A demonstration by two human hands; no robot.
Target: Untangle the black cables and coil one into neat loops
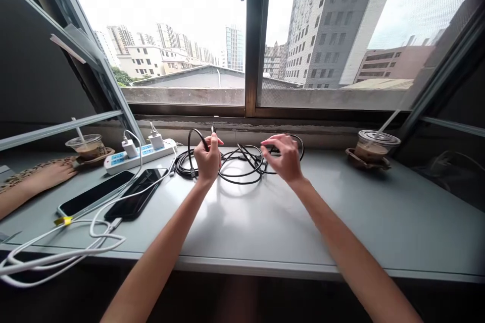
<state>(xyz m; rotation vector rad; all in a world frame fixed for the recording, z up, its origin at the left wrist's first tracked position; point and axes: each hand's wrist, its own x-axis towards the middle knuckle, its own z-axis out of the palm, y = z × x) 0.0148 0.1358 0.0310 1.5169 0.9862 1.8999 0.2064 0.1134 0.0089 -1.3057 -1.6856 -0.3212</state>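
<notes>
My left hand (207,159) is closed around a black cable (192,135), part of which arches up on its left side. A short black end sticks up above the thumb. To the right, my right hand (287,159) hovers with thumb and fingers apart, and nothing shows between them. Loose loops of black cable (241,183) lie on the desk between and behind both hands. More of it is coiled in a bundle (184,169) left of my left hand. My hands hide some of the loops.
A white power strip (142,156) with chargers stands left, behind two phones (99,193) and white charging cables (100,251). Iced drinks stand at right (373,146) and far left (88,146). Another person's hand (56,176) rests on the desk at left. A window (252,35) rises behind.
</notes>
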